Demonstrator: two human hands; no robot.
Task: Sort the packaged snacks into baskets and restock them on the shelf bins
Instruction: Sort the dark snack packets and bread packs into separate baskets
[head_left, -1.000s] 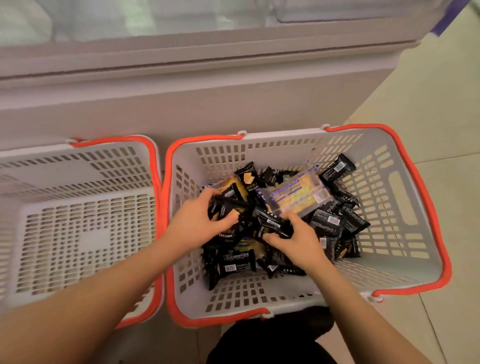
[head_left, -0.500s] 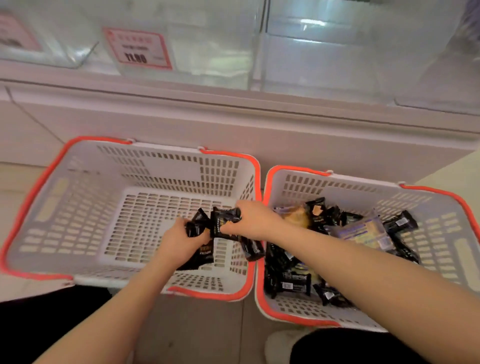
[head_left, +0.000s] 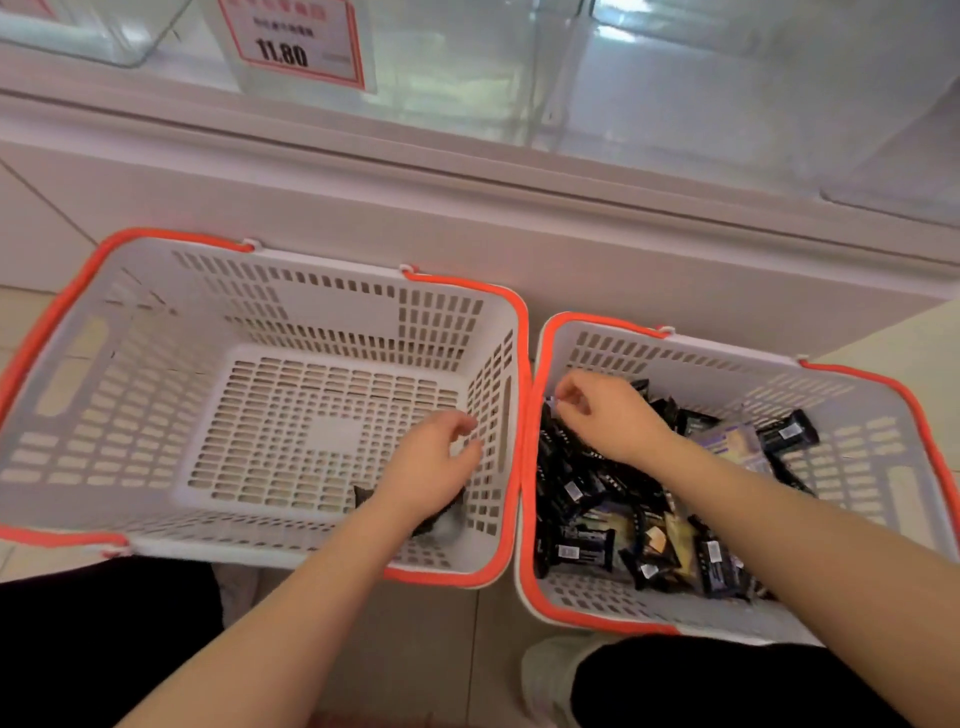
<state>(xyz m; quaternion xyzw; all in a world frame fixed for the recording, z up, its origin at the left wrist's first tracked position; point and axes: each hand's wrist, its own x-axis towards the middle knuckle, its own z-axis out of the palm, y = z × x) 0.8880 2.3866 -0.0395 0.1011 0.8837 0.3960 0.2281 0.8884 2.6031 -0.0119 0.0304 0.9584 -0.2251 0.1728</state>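
Two white baskets with orange rims stand side by side on the floor below a shelf. The left hand hangs loosely curled and holds nothing above the left basket, where a few dark snack packets lie at its near right corner. The right hand reaches into the right basket, fingers curled over the heaped black packets; it seems to pinch nothing, though blur obscures this.

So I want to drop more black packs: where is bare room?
Left basket: bare floor from its left wall to the left hand, where a few black packs lie. Right basket: crowded, bare only along its right wall.
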